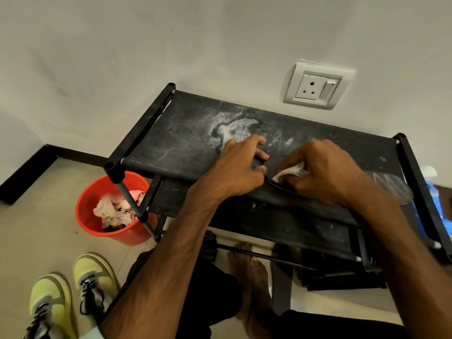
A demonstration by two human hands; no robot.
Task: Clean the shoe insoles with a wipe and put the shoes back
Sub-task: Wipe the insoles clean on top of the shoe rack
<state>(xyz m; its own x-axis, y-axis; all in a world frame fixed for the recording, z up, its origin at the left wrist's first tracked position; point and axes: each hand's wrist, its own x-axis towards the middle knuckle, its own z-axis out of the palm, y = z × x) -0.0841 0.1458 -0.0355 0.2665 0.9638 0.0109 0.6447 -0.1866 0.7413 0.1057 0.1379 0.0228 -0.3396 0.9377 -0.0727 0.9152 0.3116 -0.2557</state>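
At the front edge of a dusty black shoe rack's top shelf (183, 133), the left hand (239, 167) pinches a dark insole (278, 185) while the right hand (320, 172) grips a white wipe (291, 172) against it. Yellow-green sneakers (73, 297) stand on the floor nearby.

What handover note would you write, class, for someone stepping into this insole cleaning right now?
Left hand grips one end of the dark insole on the shoe rack top shelf.
Right hand pinches the wipe against that insole.
Yellow sneakers stand on the floor, off the rack.
Done: wiping under way.
Left: finish wiping, refit insoles, put the shoes back.
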